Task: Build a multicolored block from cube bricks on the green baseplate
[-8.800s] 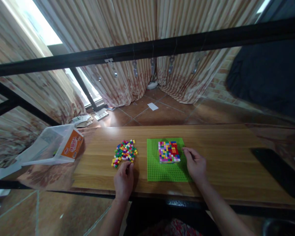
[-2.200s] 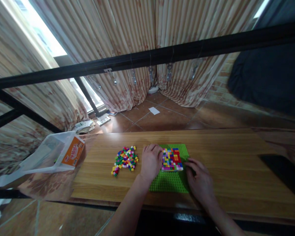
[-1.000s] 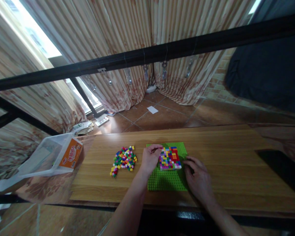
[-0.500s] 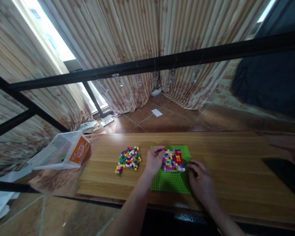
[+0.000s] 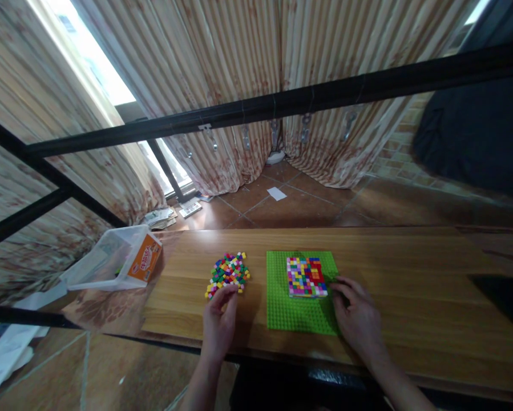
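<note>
- hovering at the near edge of the loose bricks [image 5: 228, 270], my left hand [image 5: 219, 322] has its fingers bent together; i can't tell whether one is pinched there.
- my right hand [image 5: 359, 314] is loosely curled by the right edge of the green baseplate [image 5: 277, 314]; i can't tell if it grips anything.
- the multicoloured brick block [image 5: 306, 277] sits on the baseplate, towards its far side.
- at the left end of my desk [image 5: 414, 285], a clear bin [image 5: 97, 283] with an orange label [image 5: 145, 258] holds something green, too small to make out.
</note>
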`<state>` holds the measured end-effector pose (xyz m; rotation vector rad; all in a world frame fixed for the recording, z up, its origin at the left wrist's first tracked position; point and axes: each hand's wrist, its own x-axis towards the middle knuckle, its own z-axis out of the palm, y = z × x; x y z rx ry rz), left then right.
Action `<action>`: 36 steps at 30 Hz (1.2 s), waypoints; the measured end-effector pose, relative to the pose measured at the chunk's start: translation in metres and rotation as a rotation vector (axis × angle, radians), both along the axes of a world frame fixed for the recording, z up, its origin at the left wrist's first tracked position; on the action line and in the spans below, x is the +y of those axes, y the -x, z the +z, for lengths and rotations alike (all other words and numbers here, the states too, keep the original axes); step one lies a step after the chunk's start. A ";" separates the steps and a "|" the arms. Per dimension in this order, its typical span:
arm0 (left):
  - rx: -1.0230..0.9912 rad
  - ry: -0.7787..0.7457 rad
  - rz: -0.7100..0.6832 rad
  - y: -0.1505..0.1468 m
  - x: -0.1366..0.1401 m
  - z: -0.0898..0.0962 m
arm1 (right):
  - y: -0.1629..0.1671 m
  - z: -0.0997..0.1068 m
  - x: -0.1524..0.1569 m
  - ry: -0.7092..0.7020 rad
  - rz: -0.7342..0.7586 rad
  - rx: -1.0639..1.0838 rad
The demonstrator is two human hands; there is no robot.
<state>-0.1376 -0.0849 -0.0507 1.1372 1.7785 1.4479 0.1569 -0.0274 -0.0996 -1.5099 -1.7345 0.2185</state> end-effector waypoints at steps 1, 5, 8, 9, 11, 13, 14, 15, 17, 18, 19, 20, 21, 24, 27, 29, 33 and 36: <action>0.038 0.020 0.038 0.009 -0.007 -0.002 | -0.001 -0.001 0.000 0.001 -0.002 -0.004; 0.291 0.089 0.199 0.039 -0.030 -0.004 | -0.003 -0.005 0.000 -0.010 -0.004 -0.017; 0.472 0.118 0.293 0.053 -0.037 -0.005 | -0.005 -0.005 0.001 -0.024 0.005 -0.031; 0.503 0.126 0.304 0.055 -0.037 -0.006 | -0.005 -0.005 0.001 -0.023 0.009 -0.036; 0.534 0.138 0.299 0.056 -0.036 -0.009 | -0.006 -0.005 0.001 -0.016 0.014 -0.046; 0.560 0.137 0.290 0.053 -0.032 -0.011 | -0.007 -0.005 0.001 -0.013 0.010 -0.055; 0.575 0.130 0.287 0.051 -0.029 -0.012 | -0.007 -0.006 0.001 -0.014 0.008 -0.058; 0.590 0.119 0.286 0.049 -0.027 -0.012 | -0.007 -0.006 0.001 -0.016 0.007 -0.059; 0.618 0.102 0.292 0.044 -0.023 -0.013 | -0.008 -0.008 0.001 -0.019 0.009 -0.057; 0.631 0.099 0.300 0.042 -0.021 -0.014 | -0.009 -0.009 0.002 -0.017 0.011 -0.060; 0.642 0.099 0.309 0.041 -0.020 -0.014 | -0.009 -0.009 0.002 -0.016 0.014 -0.064; 0.650 0.103 0.317 0.040 -0.019 -0.015 | -0.009 -0.010 0.002 -0.015 0.016 -0.067; 0.654 0.108 0.321 0.039 -0.018 -0.015 | -0.010 -0.010 0.002 -0.015 0.017 -0.069; 0.641 0.113 0.312 0.040 -0.015 -0.016 | -0.010 -0.009 0.003 -0.020 0.023 -0.065; 0.607 0.104 0.293 0.040 -0.016 -0.013 | -0.008 -0.008 0.002 -0.023 0.023 -0.058; 0.565 0.083 0.283 0.037 -0.017 -0.008 | -0.007 -0.007 0.002 -0.018 0.018 -0.056; 0.389 0.037 0.188 0.016 -0.019 0.004 | -0.005 -0.005 0.000 -0.008 0.018 -0.042; 0.243 0.031 0.052 -0.008 -0.011 0.009 | -0.003 -0.004 0.000 -0.006 0.018 -0.027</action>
